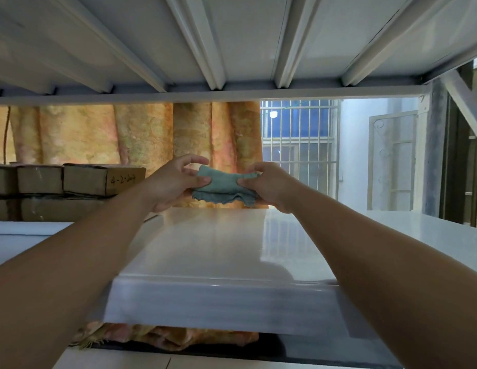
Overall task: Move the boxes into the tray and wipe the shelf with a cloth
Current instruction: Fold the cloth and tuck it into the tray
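Observation:
A teal cloth (224, 185) hangs bunched between both hands, a little above the far end of the white shelf (205, 243). My left hand (173, 179) pinches its left edge with thumb and fingers. My right hand (269, 183) pinches the right edge. Both forearms reach forward over the glossy shelf surface. Several brown cardboard boxes (99, 179) are stacked at the left behind the shelf, one marked with handwritten numbers. No tray is in view.
The ribbed underside of an upper shelf (232, 43) runs close overhead. An orange patterned curtain (141, 134) hangs behind, beside a barred window (298, 147). A shelf upright (461, 102) stands at right. Curtain fabric bunches under the shelf's front edge.

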